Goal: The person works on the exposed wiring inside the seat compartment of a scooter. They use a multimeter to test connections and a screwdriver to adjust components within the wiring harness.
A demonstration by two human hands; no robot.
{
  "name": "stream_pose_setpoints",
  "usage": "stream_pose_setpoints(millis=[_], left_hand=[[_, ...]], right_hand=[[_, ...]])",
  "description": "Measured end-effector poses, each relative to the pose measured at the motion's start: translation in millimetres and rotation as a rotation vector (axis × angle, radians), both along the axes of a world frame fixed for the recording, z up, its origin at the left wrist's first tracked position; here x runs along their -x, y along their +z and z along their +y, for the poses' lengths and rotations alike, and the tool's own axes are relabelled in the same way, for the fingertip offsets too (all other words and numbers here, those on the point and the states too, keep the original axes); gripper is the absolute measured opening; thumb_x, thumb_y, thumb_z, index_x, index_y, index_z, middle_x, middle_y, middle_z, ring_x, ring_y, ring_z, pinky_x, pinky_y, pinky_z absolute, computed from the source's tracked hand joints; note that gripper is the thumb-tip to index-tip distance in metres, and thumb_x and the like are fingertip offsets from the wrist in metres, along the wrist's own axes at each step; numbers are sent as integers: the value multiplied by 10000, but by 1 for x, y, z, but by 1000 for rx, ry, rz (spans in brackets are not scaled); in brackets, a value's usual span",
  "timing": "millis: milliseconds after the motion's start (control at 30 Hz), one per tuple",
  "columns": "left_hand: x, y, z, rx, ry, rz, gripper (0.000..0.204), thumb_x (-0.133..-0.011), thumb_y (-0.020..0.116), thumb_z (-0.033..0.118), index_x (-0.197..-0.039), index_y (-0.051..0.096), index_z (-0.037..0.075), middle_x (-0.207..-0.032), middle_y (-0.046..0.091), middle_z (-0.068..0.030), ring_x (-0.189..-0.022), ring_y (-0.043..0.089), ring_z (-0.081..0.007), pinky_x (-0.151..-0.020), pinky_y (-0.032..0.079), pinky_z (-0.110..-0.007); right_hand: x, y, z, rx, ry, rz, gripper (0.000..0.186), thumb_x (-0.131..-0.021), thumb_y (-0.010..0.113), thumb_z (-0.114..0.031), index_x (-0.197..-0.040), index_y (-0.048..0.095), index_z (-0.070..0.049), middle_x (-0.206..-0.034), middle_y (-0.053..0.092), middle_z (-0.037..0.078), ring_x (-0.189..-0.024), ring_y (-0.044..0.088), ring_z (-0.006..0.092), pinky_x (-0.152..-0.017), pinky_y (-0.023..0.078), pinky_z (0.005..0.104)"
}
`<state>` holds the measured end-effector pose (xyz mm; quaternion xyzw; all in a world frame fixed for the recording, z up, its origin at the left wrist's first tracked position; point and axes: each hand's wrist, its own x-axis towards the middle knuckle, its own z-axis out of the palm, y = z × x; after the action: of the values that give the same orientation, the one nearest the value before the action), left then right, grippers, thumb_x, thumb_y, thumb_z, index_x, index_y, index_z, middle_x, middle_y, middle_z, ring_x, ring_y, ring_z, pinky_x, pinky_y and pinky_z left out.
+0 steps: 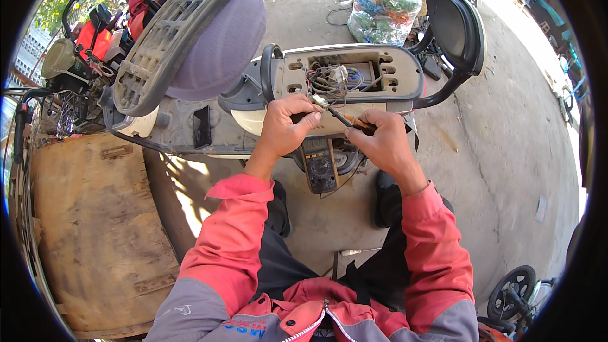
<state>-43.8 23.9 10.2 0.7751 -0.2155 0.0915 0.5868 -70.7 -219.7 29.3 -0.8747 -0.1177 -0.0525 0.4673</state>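
My left hand [286,125] is closed, thumb and fingers pinching a small white wire connector [319,101] at the near edge of an electric scooter's open seat base. A slim black and orange tool [342,118] is gripped in my right hand [384,138]. Its thin end reaches to the connector; whether it is a probe or pliers I cannot tell. Behind the hands, a tangle of wires [335,79] fills the open compartment [400,63]. Just below them a dark multimeter [321,168] leans against the scooter's side, a thin black lead beside it.
The lifted seat's underside [180,41] stands at the left, and a phone-like black slab [202,126] lies on the footboard. A worn wooden board [101,228] is at near left. Behind the scooter sits a bulging clear bag [385,3]; a padded backrest [453,31] rises at right.
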Motion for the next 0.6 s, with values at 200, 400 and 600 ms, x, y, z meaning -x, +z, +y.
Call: stream_pose_setpoints(millis=[200, 400, 600], left_hand=[[5, 1, 1, -45, -30, 45, 110, -865, 772, 28, -943, 772, -48, -877, 713, -79, -805, 633, -129, -718, 487, -281], [7, 1, 2, -40, -35, 45, 121, -858, 765, 14, -966, 783, -38, -882, 703, -54, -782, 608, -98, -680, 465, -258], [10, 3, -1, -30, 9, 98, 163, -846, 768, -6, -1008, 764, -29, -851, 667, -16, -700, 528, -45, -616, 411, -233]], right_hand=[[1, 1, -1, 50, 0, -9, 276, -774, 802, -200, -800, 689, 51, -667, 592, 207, -632, 585, 337, -584, 469, 429], [2, 4, -1, 78, 11, -15, 270, -770, 792, -213, -810, 713, 42, -708, 637, 249, -664, 651, 440, -610, 503, 465], [3, 6, 0, 56, 2, -8, 250, -775, 772, -196, -827, 713, 42, -704, 638, 238, -646, 649, 418, -608, 501, 451]])
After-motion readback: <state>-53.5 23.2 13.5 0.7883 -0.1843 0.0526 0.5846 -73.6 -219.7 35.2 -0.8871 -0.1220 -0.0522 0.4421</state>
